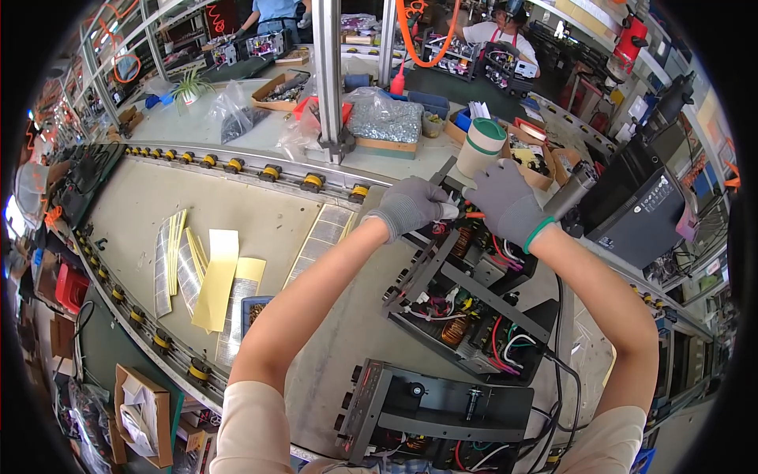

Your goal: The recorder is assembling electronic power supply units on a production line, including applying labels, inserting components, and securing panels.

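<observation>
My left hand (412, 207), in a grey knitted glove with pale fingertips, is closed in a pinch at the far end of an open black-framed electronic unit (474, 276). Just to its right, my right hand (509, 204), gloved the same way, bends its fingers down into that unit. A small orange-red piece (474, 215) shows between the two hands; what either hand grips is hidden. Copper coils, coloured wires and circuit boards fill this unit and the similar unit (450, 336) nearer to me. Closest stands another black metal unit (454, 407) with knobs on its left face.
Yellow-backed label sheets (215, 280) lie on the table at left, near a small blue bin (254, 308). A roller rail (237, 166) curves along the table's edge. Beyond my right hand stand a green-lidded container (483, 146) and a black case (639, 209). Two people work farther back.
</observation>
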Demonstrator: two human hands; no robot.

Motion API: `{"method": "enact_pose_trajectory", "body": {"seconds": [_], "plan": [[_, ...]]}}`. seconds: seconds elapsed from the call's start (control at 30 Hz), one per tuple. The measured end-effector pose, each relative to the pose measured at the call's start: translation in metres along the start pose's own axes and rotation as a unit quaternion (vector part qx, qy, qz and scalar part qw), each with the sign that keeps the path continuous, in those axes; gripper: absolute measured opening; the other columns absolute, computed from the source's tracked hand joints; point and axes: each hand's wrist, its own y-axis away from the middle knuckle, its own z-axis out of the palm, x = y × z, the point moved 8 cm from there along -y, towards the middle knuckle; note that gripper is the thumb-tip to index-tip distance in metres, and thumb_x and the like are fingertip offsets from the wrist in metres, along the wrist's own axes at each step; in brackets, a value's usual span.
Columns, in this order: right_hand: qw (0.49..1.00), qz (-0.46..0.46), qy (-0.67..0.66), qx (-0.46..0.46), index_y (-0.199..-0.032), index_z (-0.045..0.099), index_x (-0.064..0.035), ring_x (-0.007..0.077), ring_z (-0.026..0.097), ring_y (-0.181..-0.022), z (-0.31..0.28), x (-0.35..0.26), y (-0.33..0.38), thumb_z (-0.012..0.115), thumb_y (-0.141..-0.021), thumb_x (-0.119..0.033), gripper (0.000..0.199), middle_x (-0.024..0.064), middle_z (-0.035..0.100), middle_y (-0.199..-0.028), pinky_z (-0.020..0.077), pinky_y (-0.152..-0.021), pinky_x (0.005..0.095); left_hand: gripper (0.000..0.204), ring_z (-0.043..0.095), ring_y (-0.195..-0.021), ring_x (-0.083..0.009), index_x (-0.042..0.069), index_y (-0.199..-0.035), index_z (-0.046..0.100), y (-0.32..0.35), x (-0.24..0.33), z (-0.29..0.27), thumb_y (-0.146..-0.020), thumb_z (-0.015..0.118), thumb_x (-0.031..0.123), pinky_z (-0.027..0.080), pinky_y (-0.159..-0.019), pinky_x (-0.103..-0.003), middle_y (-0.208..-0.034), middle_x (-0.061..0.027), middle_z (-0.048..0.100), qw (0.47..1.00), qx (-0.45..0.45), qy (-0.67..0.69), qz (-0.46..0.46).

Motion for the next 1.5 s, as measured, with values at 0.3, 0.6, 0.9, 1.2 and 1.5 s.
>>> {"method": "enact_pose_trajectory", "body": {"seconds": [0.3, 0.6, 0.9, 1.2, 1.5], "plan": [[0.998, -0.040, 0.046, 0.016, -0.087, 0.063, -0.0153, 0.0213, 0.054, -0.091, 0.015, -0.015, -0.014, 0.058, -0.076, -0.015, 0.011, 0.0042, 0.056, -0.088, 0.0389, -0.075, 0.0352, 0.031, 0.063, -0.077, -0.0113, 0.009, -0.101, 0.070, -0.013, -0.010, 0.005, -0.080, 0.072, 0.032, 0.049, -0.073, -0.026, -0.086, -0.0052, 0.070, 1.000, -0.013, 0.014, 0.002], [0.994, 0.083, -0.052, 0.051, -0.091, 0.061, -0.0143, 0.0223, 0.055, -0.088, -0.056, 0.013, 0.055, 0.068, -0.068, -0.020, 0.025, 0.0053, 0.054, -0.085, 0.0407, -0.082, 0.0378, 0.024, 0.062, -0.089, -0.0145, -0.001, -0.104, 0.060, 0.059, 0.025, -0.014, -0.094, 0.055, 0.021, 0.050, -0.082, -0.028, -0.106, -0.0071, 0.060, 0.882, -0.055, 0.462, 0.075], [0.996, 0.004, -0.080, -0.034, -0.095, 0.061, -0.0147, 0.0202, 0.052, -0.094, -0.079, -0.077, 0.106, 0.074, -0.064, -0.030, 0.037, 0.0033, 0.053, -0.092, 0.0350, -0.089, 0.0394, 0.017, 0.063, -0.081, -0.0275, 0.006, -0.096, 0.067, 0.142, 0.074, 0.018, -0.082, 0.066, 0.015, 0.049, -0.074, -0.035, -0.082, -0.0127, 0.065, 0.978, -0.059, -0.016, 0.198], [0.999, -0.003, -0.031, -0.020, -0.100, 0.060, -0.0119, 0.0213, 0.051, -0.093, -0.079, -0.096, 0.098, 0.069, -0.069, -0.024, 0.034, 0.0045, 0.053, -0.092, 0.0337, -0.091, 0.0402, 0.016, 0.063, -0.079, -0.0282, 0.005, -0.093, 0.068, 0.162, 0.062, 0.011, -0.082, 0.065, 0.017, 0.049, -0.072, -0.034, -0.084, -0.0129, 0.064, 0.986, -0.068, -0.030, 0.148], [0.998, -0.050, 0.008, 0.023, -0.092, 0.061, -0.0118, 0.0202, 0.050, -0.089, -0.067, -0.115, 0.084, 0.065, -0.071, -0.019, 0.022, 0.0033, 0.052, -0.086, 0.0367, -0.087, 0.0377, 0.025, 0.061, -0.082, -0.0296, 0.009, -0.093, 0.067, 0.156, 0.056, 0.020, -0.083, 0.063, 0.031, 0.048, -0.073, -0.037, -0.086, -0.0117, 0.064, 0.985, -0.055, -0.031, 0.159]]}}
